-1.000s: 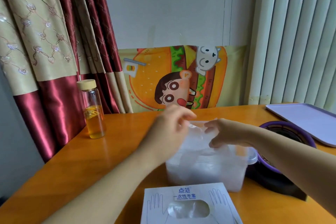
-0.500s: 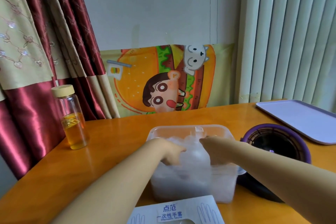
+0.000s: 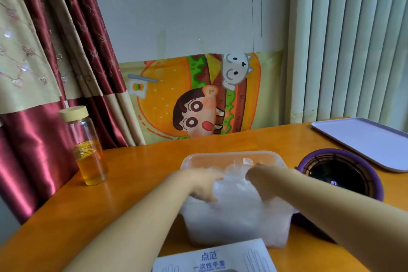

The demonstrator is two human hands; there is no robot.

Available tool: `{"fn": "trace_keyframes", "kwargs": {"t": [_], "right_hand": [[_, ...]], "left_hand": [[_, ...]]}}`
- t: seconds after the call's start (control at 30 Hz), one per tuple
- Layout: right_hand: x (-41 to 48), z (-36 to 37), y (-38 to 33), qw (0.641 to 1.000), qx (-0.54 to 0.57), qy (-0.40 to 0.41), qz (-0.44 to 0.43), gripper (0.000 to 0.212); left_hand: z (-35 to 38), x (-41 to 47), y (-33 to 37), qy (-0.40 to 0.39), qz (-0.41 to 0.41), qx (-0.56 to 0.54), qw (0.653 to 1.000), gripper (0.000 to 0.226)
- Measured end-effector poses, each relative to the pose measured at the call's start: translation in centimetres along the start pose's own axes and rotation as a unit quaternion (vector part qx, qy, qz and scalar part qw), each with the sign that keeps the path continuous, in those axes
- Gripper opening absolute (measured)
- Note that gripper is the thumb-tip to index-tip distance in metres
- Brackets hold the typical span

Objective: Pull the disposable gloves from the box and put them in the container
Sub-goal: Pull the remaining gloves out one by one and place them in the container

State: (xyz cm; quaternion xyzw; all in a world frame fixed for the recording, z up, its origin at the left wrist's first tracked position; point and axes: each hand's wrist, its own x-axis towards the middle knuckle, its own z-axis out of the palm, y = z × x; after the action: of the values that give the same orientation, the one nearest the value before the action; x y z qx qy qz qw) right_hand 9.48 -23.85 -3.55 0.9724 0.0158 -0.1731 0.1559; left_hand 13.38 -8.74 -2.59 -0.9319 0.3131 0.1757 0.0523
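**Both hands down among the gloves**

On the table (image 3: pixel 136 183) the clear container (image 3: pixel 231 154) sits near the front edge, with the box (image 3: pixel 212 258) just before it at that edge, likely to keep the carry short. The gloves (image 3: pixel 236 203) fill the container. The left hand (image 3: pixel 204 185) and right hand (image 3: pixel 263 180) sink into them, probably packing them down; whether the fingers pinch or press, I cannot tell

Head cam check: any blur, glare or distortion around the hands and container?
Head view: left hand, right hand and the gloves in the container look motion-soft; wide-angle bends the blinds and curtain at the edges; soft sheen on the table by the bottle.
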Motion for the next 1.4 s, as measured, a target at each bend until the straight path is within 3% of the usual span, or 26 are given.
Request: {"fn": "trace_keyframes", "kwargs": {"t": [0.07, 0.2, 0.27, 0.33, 0.43, 0.57, 0.63, 0.73, 1.03, 1.2, 1.33, 1.4], "right_hand": [[-1.6, -0.9, 0.7, 0.997, 0.018, 0.076, 0.012, 0.063], [-6.1, -2.7, 0.7, 0.976, 0.066, 0.206, -0.015, 0.044], [-8.0, -2.8, -0.4, 0.958, 0.106, 0.257, -0.067, 0.034], [-9.7, -2.0, -2.1, 0.945, 0.123, 0.268, -0.139, 0.022], [-10.6, 0.9, -5.2, 0.936, 0.125, 0.191, -0.267, 0.024], [-9.5, 4.1, -8.1, 0.935, 0.090, 0.138, -0.314, 0.034], [-8.4, 4.8, -9.1, 0.931, 0.043, 0.169, -0.321, 0.031], [-7.5, 5.6, -9.4, 0.923, 0.014, 0.219, -0.316, 0.029], [-9.8, 3.8, -8.0, 0.916, 0.028, 0.243, -0.319, 0.019], [-10.9, 2.7, -6.5, 0.912, 0.024, 0.320, -0.254, 0.018], [-10.4, 3.6, -6.5, 0.912, 0.118, 0.309, -0.242, 0.020], [-10.3, 3.9, -6.6, 0.910, 0.166, 0.278, -0.260, 0.033]], "left_hand": [[-1.2, -2.0, -0.7, 0.053, 0.034, -0.051, 0.997, 0.076], [-1.6, -6.8, -1.4, 0.192, 0.077, -0.162, 0.965, 0.058], [-0.5, -9.0, -1.2, 0.266, 0.100, -0.206, 0.936, 0.044], [1.4, -11.1, -1.2, 0.292, 0.111, -0.236, 0.920, 0.029], [4.1, -13.5, -1.5, 0.216, 0.095, -0.258, 0.937, 0.025], [7.1, -14.3, -1.5, 0.011, 0.055, -0.150, 0.987, 0.080], [8.1, -14.1, -1.1, -0.035, 0.053, -0.121, 0.991, 0.089], [9.1, -13.8, -0.6, -0.037, 0.057, -0.070, 0.995, 0.088], [9.4, -13.9, -0.8, -0.020, 0.045, -0.066, 0.997, 0.095], [9.3, -13.8, -0.9, -0.020, 0.046, -0.057, 0.997, 0.097], [9.3, -13.6, -0.8, -0.027, 0.045, -0.052, 0.997, 0.096], [9.4, -13.5, -0.9, -0.025, 0.046, -0.045, 0.998, 0.097]]}}
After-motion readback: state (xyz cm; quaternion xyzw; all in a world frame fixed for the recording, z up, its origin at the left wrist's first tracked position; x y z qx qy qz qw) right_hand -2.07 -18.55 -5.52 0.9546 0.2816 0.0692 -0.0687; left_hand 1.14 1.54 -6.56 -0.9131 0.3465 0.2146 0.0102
